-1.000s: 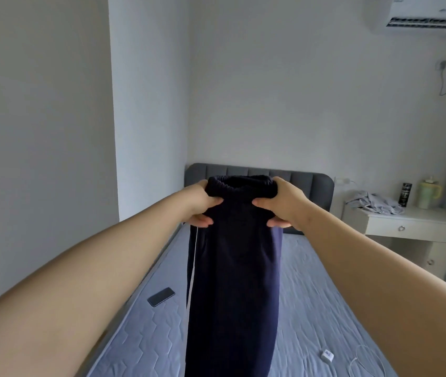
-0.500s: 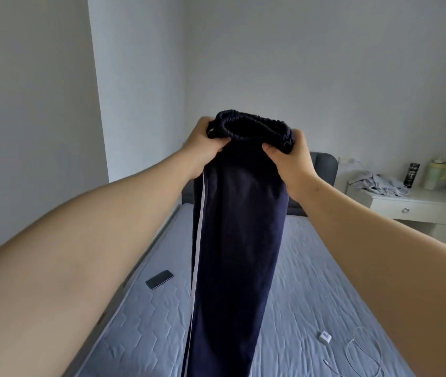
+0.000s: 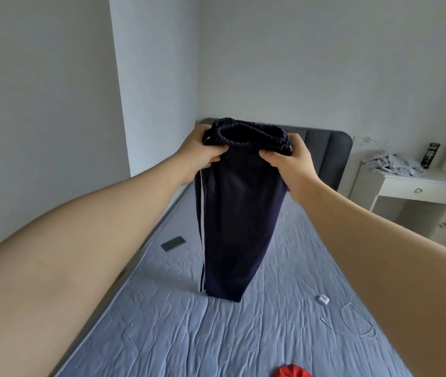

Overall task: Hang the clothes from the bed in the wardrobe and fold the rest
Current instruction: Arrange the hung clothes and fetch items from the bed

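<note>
Both hands were on the navy trousers (image 3: 235, 219): left hand (image 3: 202, 148) and right hand (image 3: 287, 161) each had fingers (image 3: 269, 156) curled tight into the elastic waistband (image 3: 249, 134), one at either side, holding it up over the bed (image 3: 284, 268). The legs hung together in one long drop, with a white stripe down the left edge. The hems reached the mattress or just short of it; too close to call. It looked like the line-up before a fold. The trick would be a level waistband, side seams matched, and letting the cloth's own weight pull the legs straight. Then lower hems first, so it lays out flat rather than bunching. The landing spot mattered too. A phone (image 3: 173, 243) lay to the left, a charger (image 3: 323, 299) and its cable (image 3: 357, 322) to the right, and cloth over either would lump. A red garment (image 3: 294, 372) sat at the near edge, and a grey one (image 3: 396, 165) lay on the bench (image 3: 420, 183) beside the bed, both well apart.
</note>
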Available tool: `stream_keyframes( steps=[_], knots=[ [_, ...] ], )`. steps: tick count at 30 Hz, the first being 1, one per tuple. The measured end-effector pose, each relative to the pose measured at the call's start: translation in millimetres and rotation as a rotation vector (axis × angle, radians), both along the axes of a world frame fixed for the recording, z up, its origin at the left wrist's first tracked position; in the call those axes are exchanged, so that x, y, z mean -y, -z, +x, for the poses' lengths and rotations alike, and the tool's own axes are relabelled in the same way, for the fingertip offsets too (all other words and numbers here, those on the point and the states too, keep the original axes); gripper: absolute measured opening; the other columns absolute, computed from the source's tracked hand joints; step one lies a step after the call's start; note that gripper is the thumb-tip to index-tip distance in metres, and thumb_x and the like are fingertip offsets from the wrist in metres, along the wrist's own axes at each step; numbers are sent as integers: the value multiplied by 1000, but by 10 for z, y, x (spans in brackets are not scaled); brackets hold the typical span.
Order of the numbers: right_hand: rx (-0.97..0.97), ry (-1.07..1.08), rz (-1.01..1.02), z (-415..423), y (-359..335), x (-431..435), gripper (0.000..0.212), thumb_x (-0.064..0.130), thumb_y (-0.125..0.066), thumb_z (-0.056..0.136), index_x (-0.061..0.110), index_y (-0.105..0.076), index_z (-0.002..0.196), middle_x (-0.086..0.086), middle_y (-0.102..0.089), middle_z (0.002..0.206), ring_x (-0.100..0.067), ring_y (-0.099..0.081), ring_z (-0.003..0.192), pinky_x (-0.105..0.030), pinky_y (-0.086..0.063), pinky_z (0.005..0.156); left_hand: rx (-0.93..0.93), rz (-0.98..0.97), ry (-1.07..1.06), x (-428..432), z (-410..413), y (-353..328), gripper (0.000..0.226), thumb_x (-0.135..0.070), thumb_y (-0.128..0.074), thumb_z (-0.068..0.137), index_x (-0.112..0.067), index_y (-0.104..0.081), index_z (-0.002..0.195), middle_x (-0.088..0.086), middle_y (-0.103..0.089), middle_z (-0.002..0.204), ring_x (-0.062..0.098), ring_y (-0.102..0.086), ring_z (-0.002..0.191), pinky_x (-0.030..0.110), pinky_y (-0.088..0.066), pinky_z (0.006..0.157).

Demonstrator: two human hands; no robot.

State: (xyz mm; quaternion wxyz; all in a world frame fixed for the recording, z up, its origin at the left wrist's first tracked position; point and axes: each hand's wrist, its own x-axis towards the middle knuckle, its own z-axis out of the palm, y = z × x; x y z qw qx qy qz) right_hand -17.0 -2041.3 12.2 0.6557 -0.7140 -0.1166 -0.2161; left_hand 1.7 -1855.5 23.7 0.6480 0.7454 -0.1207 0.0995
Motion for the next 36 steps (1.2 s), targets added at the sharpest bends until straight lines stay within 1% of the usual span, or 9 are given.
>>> stream_keyframes(
  steps=[3,7,10,12,16,22,26,30,36],
  knots=[
    [-75,7,12,-265,363,-53,26,10,-73,77,26,-54,84,11,-63,84,-1,-61,77,-15,-51,64,-122,18,26,-91,-282,370,26,-19,-65,86,-33,-47,98,-12,-61,100,9,-68,78,25,-51,76],
    [-203,54,-64,-706,723,-185,21,16,-75,76,22,-57,84,7,-63,81,-7,-59,72,-18,-46,55,-249,-34,-37,-274,-733,766,24,-17,-72,79,-30,-56,92,-8,-61,85,-1,-62,51,16,-50,50],
    [-294,76,-116,-1054,898,-334,22,19,-77,73,17,-64,90,5,-63,78,-7,-54,60,-15,-39,45,-350,38,-69,-474,-1080,981,36,-19,-75,76,-27,-55,105,-7,-56,76,3,-52,53,13,-46,43],
    [-327,82,-129,-1253,1024,-397,22,21,-77,72,18,-66,90,5,-66,79,-5,-57,58,-14,-42,46,-381,79,-38,-565,-1250,1101,38,-17,-76,76,-21,-57,109,-7,-56,66,3,-48,49,11,-42,40],
    [-410,107,-142,-1693,1367,-554,18,20,-78,69,25,-67,81,3,-71,86,-14,-68,83,-30,-55,77,-404,182,20,-745,-1605,1412,25,-16,-77,74,-22,-61,93,-10,-62,83,0,-56,69,7,-42,50],
    [-618,76,-206,-2100,2041,-604,19,14,-80,65,23,-68,76,6,-69,76,-12,-65,76,-24,-51,67,-569,282,72,-872,-1927,2171,35,-15,-79,70,-21,-62,101,-5,-62,97,13,-56,94,22,-38,82],
    [-729,82,-183,-2180,2528,-636,21,12,-81,63,23,-68,75,4,-69,76,-15,-66,78,-29,-54,74,-663,296,67,-899,-2019,2654,46,-13,-79,69,-18,-61,111,-7,-61,95,10,-56,89,19,-40,77],
    [-818,72,-179,-2081,2931,-605,22,14,-82,61,24,-68,74,6,-69,74,-17,-67,79,-31,-54,76,-742,319,47,-865,-1916,3071,53,-15,-79,69,-17,-59,118,-2,-61,107,15,-55,98,25,-40,84],
    [-968,60,-229,-1774,3577,-484,21,16,-82,61,22,-68,76,-1,-71,81,-22,-67,85,-44,-53,87,-870,330,25,-731,-1643,3740,54,-12,-79,69,-15,-57,118,-2,-61,105,13,-57,88,22,-43,73]
  ],
)
